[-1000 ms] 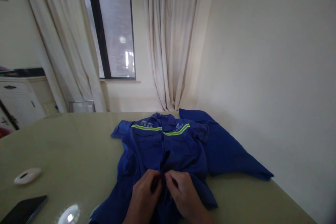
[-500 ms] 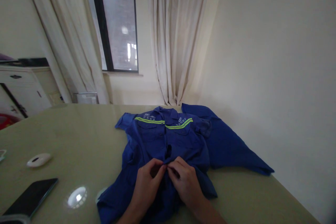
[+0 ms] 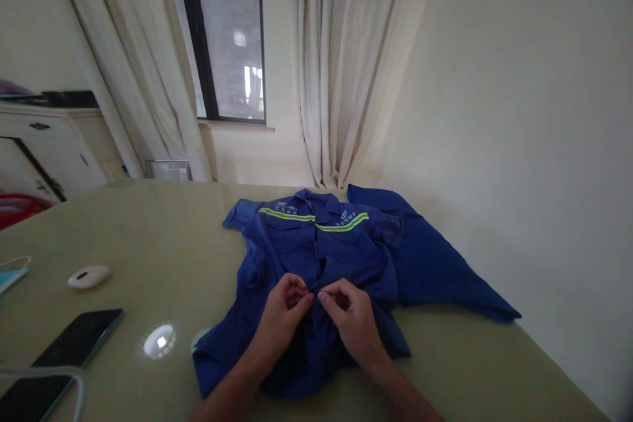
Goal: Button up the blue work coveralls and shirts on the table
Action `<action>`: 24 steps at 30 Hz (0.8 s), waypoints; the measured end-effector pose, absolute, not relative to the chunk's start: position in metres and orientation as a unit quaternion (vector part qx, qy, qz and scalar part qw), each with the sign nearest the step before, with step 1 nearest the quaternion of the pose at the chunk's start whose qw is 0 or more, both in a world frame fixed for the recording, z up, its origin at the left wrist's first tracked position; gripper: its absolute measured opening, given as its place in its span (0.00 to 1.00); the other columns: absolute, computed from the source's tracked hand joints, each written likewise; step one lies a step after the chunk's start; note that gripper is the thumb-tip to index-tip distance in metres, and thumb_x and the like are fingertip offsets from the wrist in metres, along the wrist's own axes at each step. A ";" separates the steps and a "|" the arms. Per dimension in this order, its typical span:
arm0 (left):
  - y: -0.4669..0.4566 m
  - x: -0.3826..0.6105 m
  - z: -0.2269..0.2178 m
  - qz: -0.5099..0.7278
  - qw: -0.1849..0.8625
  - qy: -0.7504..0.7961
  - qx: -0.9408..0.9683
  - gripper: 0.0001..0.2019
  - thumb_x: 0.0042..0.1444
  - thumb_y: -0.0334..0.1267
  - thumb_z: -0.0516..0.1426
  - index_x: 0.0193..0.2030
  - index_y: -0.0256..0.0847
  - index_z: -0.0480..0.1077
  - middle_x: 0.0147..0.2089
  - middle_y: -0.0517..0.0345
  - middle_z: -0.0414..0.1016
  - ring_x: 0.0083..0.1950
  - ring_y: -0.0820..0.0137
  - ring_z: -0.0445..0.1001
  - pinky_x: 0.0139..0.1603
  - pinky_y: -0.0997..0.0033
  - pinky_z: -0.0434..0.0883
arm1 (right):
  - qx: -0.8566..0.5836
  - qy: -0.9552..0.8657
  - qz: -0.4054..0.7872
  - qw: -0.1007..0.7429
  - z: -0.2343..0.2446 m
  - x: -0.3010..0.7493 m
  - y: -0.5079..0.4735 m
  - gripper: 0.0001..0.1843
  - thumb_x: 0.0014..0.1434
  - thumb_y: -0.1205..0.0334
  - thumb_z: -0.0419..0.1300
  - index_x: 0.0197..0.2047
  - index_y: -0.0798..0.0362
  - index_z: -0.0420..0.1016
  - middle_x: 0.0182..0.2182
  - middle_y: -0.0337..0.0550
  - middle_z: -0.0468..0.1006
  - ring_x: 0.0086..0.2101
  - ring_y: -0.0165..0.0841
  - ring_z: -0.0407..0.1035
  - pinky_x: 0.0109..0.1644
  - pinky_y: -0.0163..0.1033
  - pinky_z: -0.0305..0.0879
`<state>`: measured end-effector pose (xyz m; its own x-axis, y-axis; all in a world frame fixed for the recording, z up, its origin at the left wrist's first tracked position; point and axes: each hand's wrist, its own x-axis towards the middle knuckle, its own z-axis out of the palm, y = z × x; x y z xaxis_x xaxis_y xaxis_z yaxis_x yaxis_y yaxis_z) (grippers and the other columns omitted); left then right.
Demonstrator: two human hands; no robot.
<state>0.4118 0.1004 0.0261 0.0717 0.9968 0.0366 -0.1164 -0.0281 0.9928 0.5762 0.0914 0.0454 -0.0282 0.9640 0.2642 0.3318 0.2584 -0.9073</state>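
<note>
A blue work shirt (image 3: 341, 250) with a yellow-green reflective stripe across the chest lies spread front-up on an olive table (image 3: 148, 231). One long sleeve stretches to the right toward the table's edge. My left hand (image 3: 283, 316) and my right hand (image 3: 350, 320) meet at the shirt's front opening, about midway down. Both pinch the fabric edges there, fingertips almost touching. What sits between the fingertips is too small to make out.
A dark phone (image 3: 79, 337) lies at the near left, a second dark device (image 3: 30, 395) at the bottom left corner. A small white oval object (image 3: 89, 275) and a blue face mask (image 3: 10, 273) lie further left. Curtains, a window and a white cabinet (image 3: 44, 145) stand behind.
The camera has tilted down and back, showing more of my forearms and the table. My hands have shifted slightly up the shirt's front opening and stay pinched together on it.
</note>
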 end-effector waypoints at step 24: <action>0.056 0.283 0.047 0.258 0.204 0.554 0.765 0.36 0.45 0.40 0.67 0.65 0.53 0.69 0.68 0.54 0.70 0.67 0.50 0.68 0.69 0.48 0.64 | -0.553 -0.757 0.152 0.313 0.076 0.683 0.037 0.29 0.52 0.60 0.70 0.58 0.44 0.76 0.58 0.48 0.74 0.59 0.46 0.67 0.65 0.51 0.61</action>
<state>0.2828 0.0561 0.0465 0.2527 0.9527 0.1688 0.7425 -0.3028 0.5975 0.6827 0.0369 0.0758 -0.1919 0.9323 0.3065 0.7424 0.3421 -0.5760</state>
